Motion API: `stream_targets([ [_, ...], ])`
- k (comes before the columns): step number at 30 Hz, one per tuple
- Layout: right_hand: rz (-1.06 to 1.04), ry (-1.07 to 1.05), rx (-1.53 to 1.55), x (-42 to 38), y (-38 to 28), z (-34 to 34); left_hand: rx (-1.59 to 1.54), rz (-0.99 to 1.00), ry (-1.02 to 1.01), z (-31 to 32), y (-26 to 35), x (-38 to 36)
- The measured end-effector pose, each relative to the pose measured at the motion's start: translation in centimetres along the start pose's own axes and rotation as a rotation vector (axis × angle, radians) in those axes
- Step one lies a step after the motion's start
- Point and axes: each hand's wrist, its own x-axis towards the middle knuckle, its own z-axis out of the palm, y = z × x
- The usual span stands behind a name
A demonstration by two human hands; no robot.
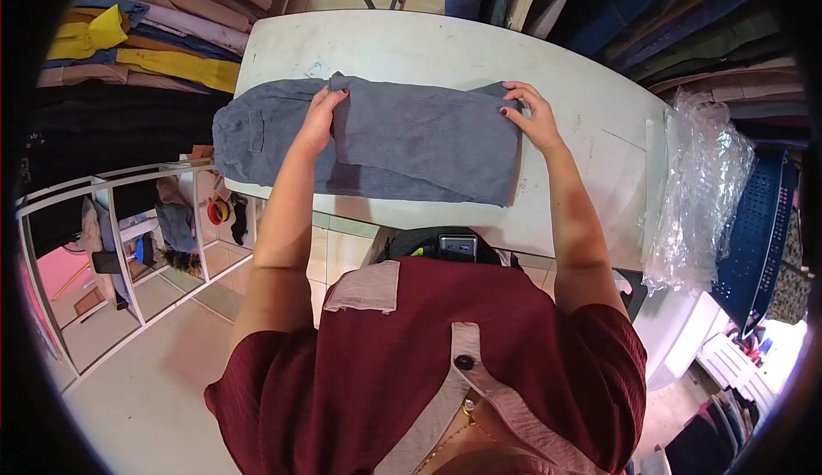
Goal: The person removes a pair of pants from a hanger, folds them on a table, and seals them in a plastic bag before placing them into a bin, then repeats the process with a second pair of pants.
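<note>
Grey-blue trousers (428, 137) lie lengthwise across the white table, with their legs folded back over toward the waist. The gathered waistband end is at the left, and a pocket shows near it. My left hand (318, 119) grips the upper layer's left edge, with the thumb on top of the cloth and some fingers hidden. At the far right corner of the fold, my right hand (533, 118) holds the cloth edge between curled fingers and thumb.
The white table (591, 149) extends beyond the trousers. Clear plastic bags (698, 188) hang over its right end, beside a dark blue perforated basket (749, 235). Folded clothes (171, 25) are stacked at the left, and more garments (685, 21) at the right. A white-framed rack (128, 278) stands lower left.
</note>
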Motion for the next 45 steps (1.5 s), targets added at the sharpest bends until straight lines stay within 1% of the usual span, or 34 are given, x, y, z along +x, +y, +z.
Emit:
stream_targets([
  [1, 0.004, -0.008, -0.001, 0.0, 0.2, 0.2, 0.022, 0.087, -0.048, -0.1, -0.2, -0.6],
  [2, -0.029, 0.020, 0.130, 0.0, 0.3, 0.4, 0.045, 0.174, -0.096, -0.2, -0.4, -1.1],
  [3, -0.060, 0.047, 0.261, 0.0, 0.4, 0.6, 0.041, 0.168, -0.091, 0.3, 0.3, -1.9],
  [4, -0.055, 0.039, 0.263, -0.2, 0.4, 0.8, 0.052, 0.264, -0.132, 1.1, 1.5, -2.9],
  [5, -0.008, 0.041, 0.356, -0.4, 0.2, 0.9, 0.065, 0.362, -0.173, 1.6, 2.2, -3.4],
  [6, 0.038, 0.044, 0.447, -0.4, 0.1, 0.9, 0.064, 0.360, -0.167, 1.5, 2.0, -3.1],
  [8, 0.094, 0.008, 0.450, -0.5, -0.4, 1.2, 0.063, 0.172, -0.010, 1.2, 1.3, -2.0],
  [9, 0.146, -0.022, 0.449, -0.4, -0.6, 1.4, 0.065, 0.173, -0.009, 0.7, 0.4, -1.0],
  [10, 0.144, -0.020, 0.449, -0.2, -0.7, 1.6, 0.146, 0.065, 0.061, 0.2, -0.5, -0.1],
  [11, 0.153, -0.082, 0.227, 0.0, -0.7, 1.8, 0.225, -0.042, 0.131, -0.4, -1.5, 0.7],
  [12, 0.163, -0.143, 0.004, 0.1, -0.9, 2.0, 0.224, -0.041, 0.131, -0.2, -1.4, 0.6],
  [13, 0.142, -0.129, -0.087, 0.1, -1.2, 2.4, 0.256, -0.066, 0.136, -0.1, -1.4, 0.2],
  [15, 0.171, -0.141, -0.146, 0.0, -2.0, 2.5, 0.288, -0.093, 0.138, -0.1, -1.5, 0.2],
  [17, 0.203, -0.165, -0.202, -0.2, -2.1, 2.7, 0.342, -0.007, 0.121, -0.7, -2.1, 0.2],
  [19, 0.119, -0.181, -0.324, -0.3, -1.8, 2.9, 0.329, -0.004, 0.130, -0.4, -2.1, -0.3],
  [21, 0.123, -0.194, -0.316, -0.3, -1.9, 2.8, 0.317, 0.005, 0.134, -0.8, -2.4, -0.1],
  [23, 0.132, -0.202, -0.313, -0.3, -2.0, 2.5, 0.418, 0.046, 0.199, -1.8, -3.5, 0.8],
  [24, 0.091, -0.204, -0.311, -0.4, -2.0, 2.4, 0.416, 0.041, 0.194, -1.7, -3.8, 0.8],
  [26, 0.048, -0.209, -0.312, -0.4, -1.9, 2.4, 0.576, 0.091, 0.268, -1.7, -4.4, 0.7],
  [27, -0.129, -0.111, -0.340, -0.4, -1.7, 2.7, 0.574, 0.090, 0.268, -1.0, -3.9, 0.1],
  [28, -0.306, -0.009, -0.366, -0.3, -1.9, 2.9, 0.795, 0.167, 0.393, 0.4, -2.8, -0.9],
  [29, -0.304, -0.005, -0.368, -0.4, -2.1, 3.0, 1.016, 0.246, 0.518, 1.5, -1.9, -1.5],
  [30, -0.299, 0.079, -0.451, -0.6, -2.8, 3.1, 1.015, 0.247, 0.514, 2.0, -1.6, -1.7],
  [31, -0.294, 0.162, -0.533, -0.9, -3.4, 3.3, 1.138, 0.600, 0.590, 2.4, -1.3, -1.9],
  [32, -0.292, 0.162, -0.535, -1.2, -3.5, 3.7, 1.240, 0.963, 0.659, 2.6, -1.3, -2.0],
  [33, -0.132, 0.147, -0.450, -1.6, -3.5, 4.1, 1.127, 0.934, 0.386, 2.3, -1.8, -1.8],
  [34, 0.027, 0.131, -0.364, -1.9, -3.6, 4.4, 1.126, 0.932, 0.382, 2.7, -2.6, -1.6],
  [35, 0.031, 0.129, -0.365, -2.0, -3.7, 4.5, 1.231, 0.834, 0.252, 3.5, -3.5, -1.4],
  [36, 0.068, 0.090, -0.244, -2.0, -4.0, 4.5, 1.330, 0.732, 0.120, 4.0, -4.3, -1.4],
  [37, 0.103, 0.053, -0.124, -1.9, -4.1, 4.4, 1.346, 0.684, 0.107, 4.1, -4.9, -1.5],
  [38, 0.103, 0.056, -0.125, -1.7, -3.8, 4.3, 1.346, 0.688, 0.105, 4.0, -5.2, -1.4],
  [40, 0.175, -0.069, -0.114, -1.5, -2.8, 4.2, 1.385, 0.716, 0.141, 4.0, -5.3, -1.3],
  [41, 0.180, -0.065, -0.117, -1.3, -2.3, 4.1, 1.382, 0.718, 0.134, 3.9, -5.4, -1.3],
  [45, 0.258, -0.187, -0.272, 0.1, -2.8, 4.3, 1.395, 0.727, 0.140, 3.6, -5.5, -1.2],
])
